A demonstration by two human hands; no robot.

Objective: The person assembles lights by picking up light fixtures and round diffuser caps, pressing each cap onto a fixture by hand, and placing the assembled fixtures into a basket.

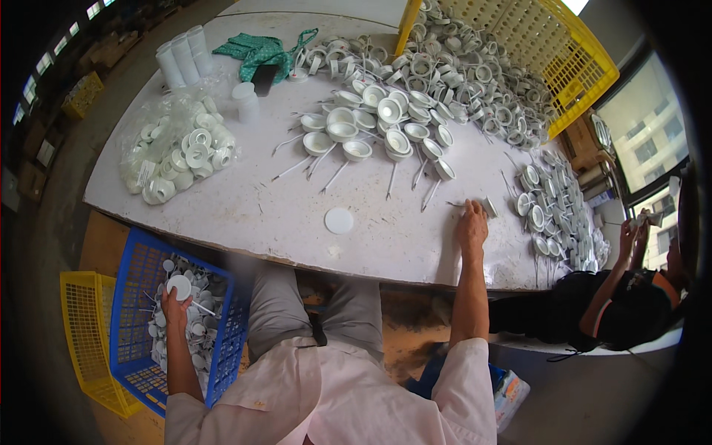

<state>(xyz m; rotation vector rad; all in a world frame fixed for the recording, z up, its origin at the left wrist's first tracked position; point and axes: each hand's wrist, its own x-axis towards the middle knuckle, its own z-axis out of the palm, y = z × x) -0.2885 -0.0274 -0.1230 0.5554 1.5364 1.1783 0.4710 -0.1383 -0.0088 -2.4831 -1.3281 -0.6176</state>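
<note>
At the lower left, my left hand [175, 305] grips a white round downlight [179, 287] by its edge, flat face up, with a white lead apparently sticking out of it. It hovers over a blue basket [124, 326] holding many similar pieces. My right hand [472, 226] rests on the table with its fingers closed on a small white downlight housing [489, 208], tipped on its side; a short lead shows left of the fingers. Between the hands, a loose white disc [339, 220] lies flat on the table. Ahead sits a cluster of white cup-shaped housings [342, 126] with leads.
A bag of white rings [196, 148] stands left, near stacked white discs [172, 67] and a green cloth [256, 53]. A tipped yellow crate [586, 81] spills housings at back right. More housings [552, 200] lie right, near another person [623, 308]. A yellow basket [78, 334] adjoins the blue one.
</note>
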